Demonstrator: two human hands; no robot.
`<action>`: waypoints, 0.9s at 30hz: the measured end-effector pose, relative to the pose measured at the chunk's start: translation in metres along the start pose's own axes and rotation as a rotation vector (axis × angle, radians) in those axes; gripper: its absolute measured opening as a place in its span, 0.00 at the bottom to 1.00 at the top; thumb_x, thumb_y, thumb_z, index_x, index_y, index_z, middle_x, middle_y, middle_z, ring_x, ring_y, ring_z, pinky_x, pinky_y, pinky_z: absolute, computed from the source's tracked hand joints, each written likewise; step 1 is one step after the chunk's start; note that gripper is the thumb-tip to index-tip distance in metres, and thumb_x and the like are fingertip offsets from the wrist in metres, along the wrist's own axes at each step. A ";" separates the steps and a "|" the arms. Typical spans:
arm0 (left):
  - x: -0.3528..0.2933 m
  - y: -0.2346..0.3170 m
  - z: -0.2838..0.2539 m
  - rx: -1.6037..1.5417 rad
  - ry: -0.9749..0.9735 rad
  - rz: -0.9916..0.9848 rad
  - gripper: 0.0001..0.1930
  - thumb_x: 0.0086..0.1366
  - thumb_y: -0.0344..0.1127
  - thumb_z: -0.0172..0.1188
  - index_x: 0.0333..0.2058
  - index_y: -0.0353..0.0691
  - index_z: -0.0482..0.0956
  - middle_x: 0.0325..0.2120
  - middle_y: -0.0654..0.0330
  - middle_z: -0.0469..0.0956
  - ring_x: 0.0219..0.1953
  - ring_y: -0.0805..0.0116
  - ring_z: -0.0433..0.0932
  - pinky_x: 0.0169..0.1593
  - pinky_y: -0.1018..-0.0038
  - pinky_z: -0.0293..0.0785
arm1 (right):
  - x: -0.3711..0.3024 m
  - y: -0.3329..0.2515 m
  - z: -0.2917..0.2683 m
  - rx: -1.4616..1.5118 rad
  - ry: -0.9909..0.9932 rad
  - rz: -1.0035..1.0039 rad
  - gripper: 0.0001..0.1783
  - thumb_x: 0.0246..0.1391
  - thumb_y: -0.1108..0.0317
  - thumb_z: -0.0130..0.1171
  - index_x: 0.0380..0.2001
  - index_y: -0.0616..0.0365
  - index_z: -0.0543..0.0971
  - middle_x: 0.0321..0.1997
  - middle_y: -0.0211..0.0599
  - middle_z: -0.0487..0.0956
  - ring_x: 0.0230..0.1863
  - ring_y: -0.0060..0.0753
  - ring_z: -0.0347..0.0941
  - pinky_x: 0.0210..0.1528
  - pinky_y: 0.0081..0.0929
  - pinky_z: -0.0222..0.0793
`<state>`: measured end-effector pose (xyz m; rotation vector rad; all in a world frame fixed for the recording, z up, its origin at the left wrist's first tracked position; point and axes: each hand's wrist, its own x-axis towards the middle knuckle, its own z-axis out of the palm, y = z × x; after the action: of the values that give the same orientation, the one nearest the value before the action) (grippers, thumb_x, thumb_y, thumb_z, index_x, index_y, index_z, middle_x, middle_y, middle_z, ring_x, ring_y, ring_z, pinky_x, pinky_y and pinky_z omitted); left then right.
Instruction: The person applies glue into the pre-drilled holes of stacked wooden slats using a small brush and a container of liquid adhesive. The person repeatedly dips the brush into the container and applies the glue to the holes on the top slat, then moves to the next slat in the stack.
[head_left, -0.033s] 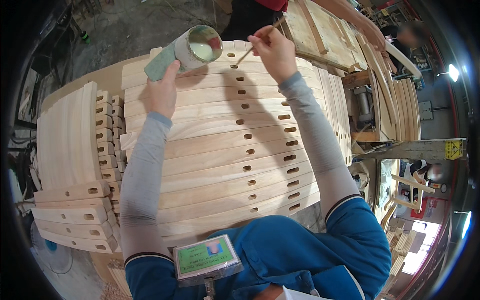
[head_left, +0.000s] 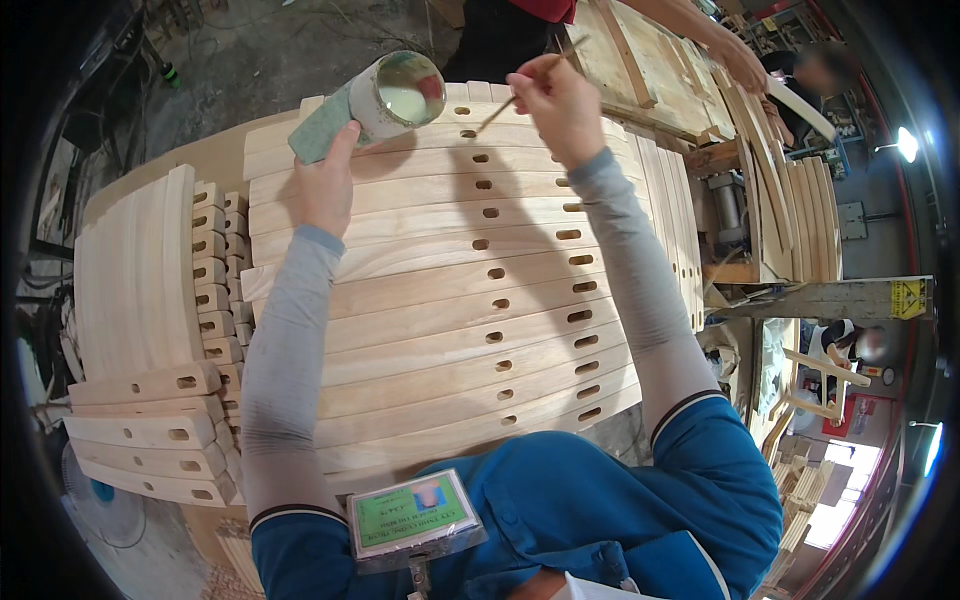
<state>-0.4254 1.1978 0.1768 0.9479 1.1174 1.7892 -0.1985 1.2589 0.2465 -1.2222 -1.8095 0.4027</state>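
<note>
My left hand (head_left: 327, 180) grips a pale, stained cup (head_left: 368, 104) by its flat green handle-like piece (head_left: 322, 130). The cup is tilted, and a milky white liquid (head_left: 402, 104) shows inside. Pinched in the fingers of my right hand (head_left: 560, 100) is a thin stick (head_left: 500, 112). Its lower tip hangs close to an oval slot (head_left: 468, 133) in one of the far boards; whether it touches the wood I cannot tell. Beneath both hands lie several pale wooden slats (head_left: 400, 290), side by side, with oval slots in them.
Stacked slotted wood pieces (head_left: 145, 435) and upright slats (head_left: 130, 270) stand at the left. Beyond the far right corner is a wooden pallet-like table (head_left: 630, 60), with another person's arm (head_left: 715, 40) over it. A post (head_left: 820, 298) stands right. An ID badge (head_left: 415, 515) hangs at my chest.
My right hand has shifted slightly to the right, and the stick's tip has moved a little right of the slot. The left hand and cup look unmoved.
</note>
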 end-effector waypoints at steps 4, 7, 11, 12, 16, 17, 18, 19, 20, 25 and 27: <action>-0.004 0.004 -0.003 -0.052 -0.044 -0.005 0.13 0.57 0.32 0.55 0.41 0.32 0.73 0.38 0.61 0.74 0.40 0.72 0.72 0.44 0.77 0.68 | -0.008 -0.036 -0.047 0.593 -0.028 0.114 0.07 0.48 0.73 0.57 0.28 0.66 0.73 0.24 0.41 0.77 0.26 0.28 0.76 0.30 0.20 0.74; -0.003 0.005 -0.002 -0.094 -0.089 0.007 0.13 0.58 0.31 0.54 0.41 0.32 0.73 0.38 0.60 0.74 0.40 0.72 0.72 0.43 0.76 0.70 | -0.018 -0.047 -0.038 0.729 -0.082 0.108 0.05 0.48 0.77 0.56 0.27 0.67 0.72 0.26 0.45 0.77 0.29 0.32 0.76 0.33 0.23 0.76; -0.001 0.007 -0.002 -0.164 -0.185 -0.072 0.14 0.60 0.28 0.51 0.45 0.34 0.70 0.43 0.60 0.72 0.46 0.71 0.69 0.49 0.72 0.68 | -0.036 -0.031 -0.001 0.859 -0.151 0.253 0.04 0.49 0.78 0.55 0.28 0.67 0.71 0.31 0.48 0.77 0.33 0.36 0.76 0.38 0.27 0.75; -0.001 0.007 -0.002 -0.169 -0.186 -0.079 0.14 0.60 0.28 0.52 0.46 0.34 0.69 0.43 0.60 0.72 0.46 0.71 0.69 0.49 0.72 0.69 | -0.040 -0.028 0.001 0.867 -0.118 0.261 0.05 0.48 0.78 0.55 0.28 0.67 0.70 0.30 0.47 0.77 0.32 0.34 0.76 0.38 0.26 0.75; -0.002 0.005 -0.003 -0.119 -0.145 -0.052 0.15 0.60 0.28 0.52 0.46 0.34 0.68 0.43 0.59 0.71 0.46 0.69 0.70 0.47 0.70 0.71 | -0.056 -0.033 0.011 0.842 -0.013 0.275 0.06 0.48 0.77 0.57 0.27 0.67 0.70 0.29 0.45 0.77 0.32 0.32 0.76 0.37 0.21 0.74; -0.003 0.004 -0.004 -0.092 -0.133 -0.034 0.15 0.60 0.28 0.52 0.47 0.34 0.68 0.44 0.58 0.71 0.45 0.69 0.70 0.46 0.69 0.72 | -0.063 -0.038 0.014 0.838 0.012 0.272 0.06 0.48 0.77 0.57 0.27 0.67 0.70 0.29 0.45 0.77 0.32 0.32 0.76 0.37 0.21 0.74; -0.005 0.003 -0.005 -0.099 -0.122 -0.036 0.15 0.60 0.29 0.52 0.47 0.34 0.68 0.44 0.58 0.71 0.45 0.69 0.70 0.46 0.69 0.72 | -0.071 -0.044 0.017 0.835 0.037 0.268 0.06 0.48 0.77 0.57 0.27 0.67 0.70 0.29 0.45 0.77 0.32 0.32 0.76 0.37 0.21 0.74; -0.004 0.003 -0.003 -0.111 -0.120 -0.029 0.16 0.60 0.29 0.52 0.47 0.33 0.67 0.44 0.58 0.71 0.45 0.68 0.70 0.46 0.69 0.73 | -0.076 -0.050 0.016 0.775 0.059 0.290 0.06 0.49 0.77 0.55 0.28 0.67 0.69 0.31 0.45 0.77 0.33 0.34 0.76 0.37 0.23 0.75; -0.003 0.003 -0.002 -0.123 -0.118 -0.022 0.16 0.60 0.29 0.52 0.47 0.33 0.67 0.44 0.58 0.71 0.45 0.68 0.71 0.46 0.69 0.73 | -0.079 -0.052 0.019 0.875 0.107 0.286 0.06 0.50 0.77 0.55 0.29 0.67 0.69 0.32 0.46 0.76 0.34 0.34 0.76 0.37 0.24 0.75; -0.005 0.005 0.002 -0.113 -0.107 -0.043 0.13 0.59 0.29 0.52 0.43 0.30 0.70 0.40 0.58 0.73 0.39 0.69 0.73 0.41 0.72 0.75 | -0.072 -0.032 0.021 1.152 0.260 0.463 0.09 0.50 0.74 0.55 0.29 0.67 0.67 0.33 0.48 0.74 0.32 0.36 0.75 0.37 0.29 0.76; -0.006 0.006 0.005 -0.111 -0.121 -0.041 0.13 0.58 0.29 0.52 0.41 0.29 0.71 0.38 0.57 0.74 0.37 0.69 0.74 0.39 0.74 0.76 | -0.064 -0.021 0.016 1.164 0.279 0.532 0.11 0.50 0.71 0.56 0.29 0.69 0.67 0.29 0.48 0.74 0.30 0.37 0.75 0.36 0.31 0.77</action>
<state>-0.4202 1.1920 0.1823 0.9471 0.9456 1.7190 -0.2161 1.1971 0.2210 -0.7924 -0.7003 1.2824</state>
